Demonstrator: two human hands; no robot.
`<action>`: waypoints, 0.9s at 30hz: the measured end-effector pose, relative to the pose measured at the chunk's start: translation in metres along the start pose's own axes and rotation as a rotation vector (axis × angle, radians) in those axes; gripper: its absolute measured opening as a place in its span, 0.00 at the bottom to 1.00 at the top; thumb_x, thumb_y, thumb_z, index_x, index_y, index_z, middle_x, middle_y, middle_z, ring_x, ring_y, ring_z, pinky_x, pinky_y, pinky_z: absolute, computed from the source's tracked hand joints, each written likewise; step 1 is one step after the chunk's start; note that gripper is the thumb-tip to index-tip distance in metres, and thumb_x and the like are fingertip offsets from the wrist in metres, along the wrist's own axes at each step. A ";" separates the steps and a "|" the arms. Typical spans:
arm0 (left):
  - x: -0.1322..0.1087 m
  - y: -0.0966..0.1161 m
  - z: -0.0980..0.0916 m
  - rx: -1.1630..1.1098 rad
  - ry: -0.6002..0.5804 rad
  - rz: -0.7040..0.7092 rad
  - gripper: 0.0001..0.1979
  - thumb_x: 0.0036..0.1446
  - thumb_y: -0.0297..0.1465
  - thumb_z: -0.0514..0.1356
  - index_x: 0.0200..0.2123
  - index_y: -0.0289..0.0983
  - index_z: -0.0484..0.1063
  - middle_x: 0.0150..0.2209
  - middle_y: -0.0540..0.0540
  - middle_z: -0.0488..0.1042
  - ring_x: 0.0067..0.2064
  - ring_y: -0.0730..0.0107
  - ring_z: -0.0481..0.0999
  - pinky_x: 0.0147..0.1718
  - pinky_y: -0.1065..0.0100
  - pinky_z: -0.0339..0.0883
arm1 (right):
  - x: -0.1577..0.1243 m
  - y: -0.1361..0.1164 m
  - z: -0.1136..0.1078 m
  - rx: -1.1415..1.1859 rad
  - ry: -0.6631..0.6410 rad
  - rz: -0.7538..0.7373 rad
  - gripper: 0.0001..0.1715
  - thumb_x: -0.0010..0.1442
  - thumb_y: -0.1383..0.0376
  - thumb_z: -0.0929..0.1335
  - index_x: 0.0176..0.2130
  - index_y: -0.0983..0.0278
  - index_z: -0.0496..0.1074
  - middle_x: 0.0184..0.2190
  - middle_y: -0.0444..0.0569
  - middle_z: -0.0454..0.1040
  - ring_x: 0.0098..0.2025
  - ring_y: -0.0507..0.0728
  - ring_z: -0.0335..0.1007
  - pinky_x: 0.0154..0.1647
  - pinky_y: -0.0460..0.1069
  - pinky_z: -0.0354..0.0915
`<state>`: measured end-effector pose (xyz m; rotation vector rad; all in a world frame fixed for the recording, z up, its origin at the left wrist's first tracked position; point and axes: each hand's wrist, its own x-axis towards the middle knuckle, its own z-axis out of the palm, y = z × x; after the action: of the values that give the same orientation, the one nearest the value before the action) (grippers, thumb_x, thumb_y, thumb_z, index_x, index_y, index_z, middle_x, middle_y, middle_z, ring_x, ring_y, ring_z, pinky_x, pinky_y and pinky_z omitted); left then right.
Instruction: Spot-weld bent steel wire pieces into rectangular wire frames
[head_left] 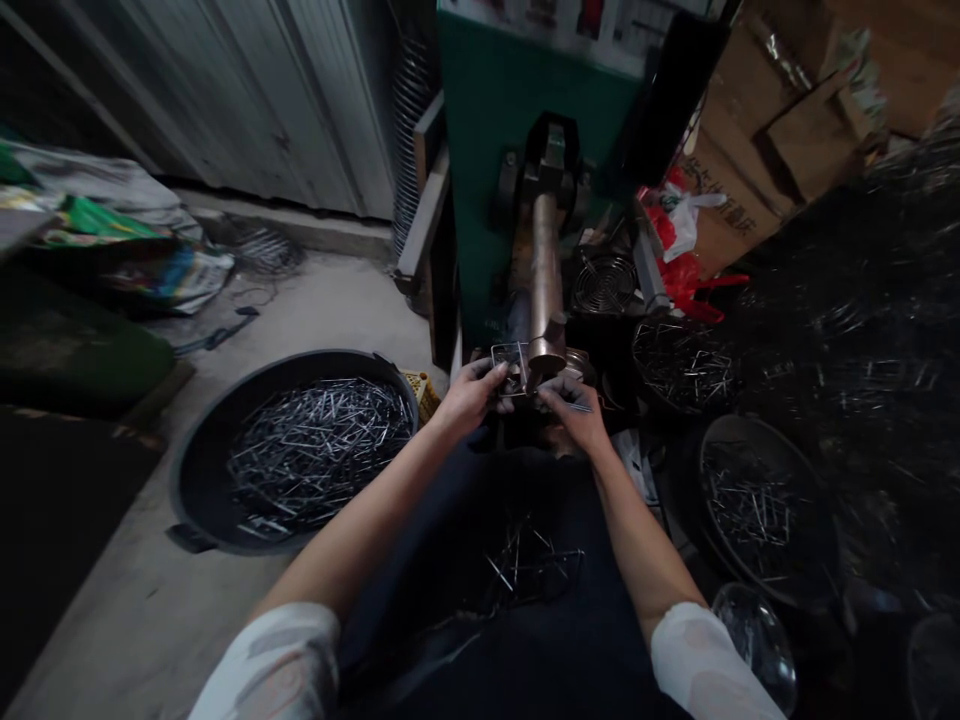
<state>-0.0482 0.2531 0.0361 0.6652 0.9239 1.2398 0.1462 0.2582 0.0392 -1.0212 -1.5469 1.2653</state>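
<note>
My left hand (471,396) is closed on a small bent wire frame (509,348), just left of the copper-coloured arm (547,280) of a green machine (480,150). Thumb and fingers pinch the frame below the arm's tip. Right beside that tip, my right hand (576,412) is closed, with a thin metal wire piece (580,407) sticking out between its fingers. The fingertips of both hands come close together under the arm, and their exact contact there is dim. Several loose wire pieces (517,570) lie on the dark cloth over my lap.
On the left floor stands a wide black basin (184,480) heaped with bent wire pieces. Another black basin (814,540) with wire pieces is at the right, near a clear plastic container (757,640). Cardboard boxes (742,190) and red plastic bags (686,285) crowd the back right.
</note>
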 end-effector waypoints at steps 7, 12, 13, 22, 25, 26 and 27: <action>0.002 0.003 0.000 0.030 0.011 0.028 0.19 0.47 0.41 0.73 0.29 0.34 0.70 0.21 0.51 0.70 0.16 0.78 0.66 0.13 0.75 0.61 | -0.002 0.005 -0.002 -0.032 0.019 0.005 0.16 0.57 0.53 0.75 0.33 0.63 0.76 0.27 0.44 0.75 0.30 0.53 0.70 0.34 0.48 0.67; -0.025 0.002 -0.023 0.085 0.117 0.094 0.21 0.47 0.45 0.72 0.32 0.36 0.69 0.23 0.53 0.70 0.18 0.77 0.68 0.16 0.74 0.63 | -0.041 0.023 -0.025 -0.044 0.067 0.072 0.17 0.53 0.57 0.77 0.40 0.62 0.77 0.38 0.47 0.79 0.41 0.56 0.75 0.46 0.51 0.70; -0.033 0.002 -0.037 0.111 0.170 0.115 0.22 0.47 0.45 0.72 0.32 0.37 0.69 0.23 0.53 0.70 0.19 0.78 0.68 0.17 0.74 0.64 | -0.054 0.029 -0.032 -0.041 0.076 0.103 0.17 0.53 0.58 0.77 0.41 0.62 0.77 0.39 0.47 0.80 0.42 0.56 0.76 0.48 0.52 0.70; -0.126 0.011 -0.200 1.128 0.904 0.101 0.33 0.49 0.46 0.72 0.48 0.32 0.64 0.42 0.43 0.72 0.48 0.54 0.72 0.52 0.50 0.68 | -0.118 0.065 -0.071 0.111 0.276 0.332 0.15 0.51 0.59 0.78 0.37 0.62 0.75 0.37 0.48 0.81 0.34 0.53 0.78 0.36 0.48 0.74; -0.166 -0.008 -0.171 1.425 0.602 0.218 0.24 0.58 0.46 0.65 0.47 0.34 0.68 0.45 0.41 0.73 0.50 0.53 0.71 0.55 0.52 0.65 | -0.111 0.067 -0.068 0.139 0.301 0.326 0.19 0.50 0.58 0.78 0.38 0.61 0.73 0.36 0.47 0.81 0.30 0.51 0.76 0.32 0.46 0.73; -0.180 -0.019 -0.151 1.447 0.406 0.228 0.18 0.62 0.45 0.61 0.42 0.35 0.70 0.41 0.43 0.74 0.46 0.56 0.72 0.50 0.57 0.66 | -0.109 0.067 -0.067 0.139 0.298 0.325 0.19 0.50 0.57 0.78 0.39 0.61 0.73 0.35 0.46 0.81 0.29 0.51 0.76 0.31 0.46 0.73; -0.194 -0.031 -0.127 1.457 0.163 0.200 0.15 0.63 0.44 0.59 0.39 0.36 0.71 0.39 0.43 0.74 0.43 0.59 0.73 0.46 0.61 0.67 | -0.108 0.068 -0.065 0.132 0.293 0.322 0.20 0.51 0.57 0.78 0.40 0.61 0.72 0.35 0.46 0.81 0.28 0.50 0.75 0.30 0.45 0.72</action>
<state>-0.1557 0.0506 -0.0094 1.8201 1.9111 0.5998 0.2442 0.1841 -0.0336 -1.3400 -1.0920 1.3429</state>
